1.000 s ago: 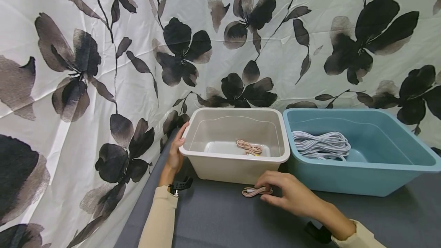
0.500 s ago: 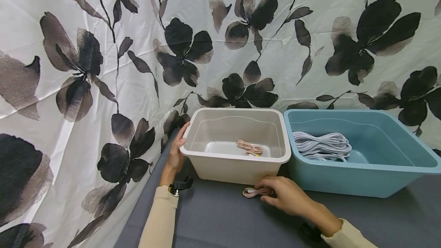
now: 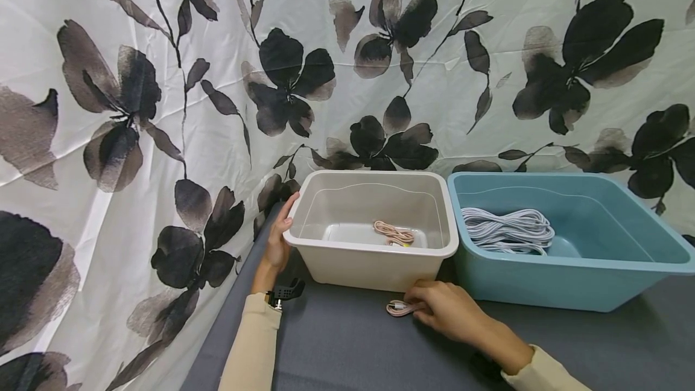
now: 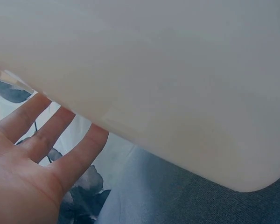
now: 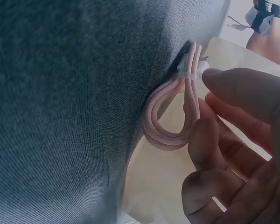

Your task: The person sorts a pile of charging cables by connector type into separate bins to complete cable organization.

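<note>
A small coiled pink cable (image 3: 399, 309) lies on the grey cloth just in front of a beige bin (image 3: 369, 269). My right hand (image 3: 453, 314) pinches its right end between thumb and fingers. In the right wrist view the cable's loop (image 5: 164, 140) and a clear tie around it show beside the fingertips. With fairly straight fingers, my left hand (image 3: 277, 246) rests against the bin's left side; the left wrist view shows the fingertips going behind the bin's edge. Inside the beige bin lies another coiled pink cable (image 3: 395, 234), with a bit of yellow under it.
Right beside the beige bin stands a larger blue bin (image 3: 543, 282), holding bundled white cables (image 3: 510, 228) at its left end. A floral curtain (image 3: 336, 77) hangs behind and along the left. Grey cloth (image 3: 336, 343) covers the surface in front.
My right hand has closed its thumb and fingers on the pink cable, which has turned and shifted slightly. The left hand and both bins stay in place.
</note>
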Demonstrator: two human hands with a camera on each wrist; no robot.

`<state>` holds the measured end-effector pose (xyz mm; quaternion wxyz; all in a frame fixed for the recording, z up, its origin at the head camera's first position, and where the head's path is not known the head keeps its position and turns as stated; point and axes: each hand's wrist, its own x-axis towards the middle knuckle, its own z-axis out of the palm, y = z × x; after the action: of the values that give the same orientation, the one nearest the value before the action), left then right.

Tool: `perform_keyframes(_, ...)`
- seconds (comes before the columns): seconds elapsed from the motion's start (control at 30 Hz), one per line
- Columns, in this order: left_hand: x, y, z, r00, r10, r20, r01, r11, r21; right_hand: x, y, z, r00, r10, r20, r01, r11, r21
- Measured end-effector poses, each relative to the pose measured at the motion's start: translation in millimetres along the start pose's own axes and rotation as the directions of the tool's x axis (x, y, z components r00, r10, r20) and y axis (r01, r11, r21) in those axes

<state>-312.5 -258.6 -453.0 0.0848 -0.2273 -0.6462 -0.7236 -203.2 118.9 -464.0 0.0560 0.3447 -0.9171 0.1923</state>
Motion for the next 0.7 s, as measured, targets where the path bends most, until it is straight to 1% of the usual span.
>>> perform_keyframes(0.37, -0.7, -1.2, 1.8, 1.0, -0.017, -0.011, 0.017, 1.0, 0.004, -3.0, 0.0, -0.5, 0.999, -0.01, 0.042, 0.011, 0.999, -0.032)
perform_keyframes(0.7, 0.1, -0.6, 2.6, 1.0, -0.013, -0.016, 0.014, 1.0, 0.014, -4.2, 3.3, -0.3, 0.997, -0.072, 0.012, 0.073, 0.993, -0.089)
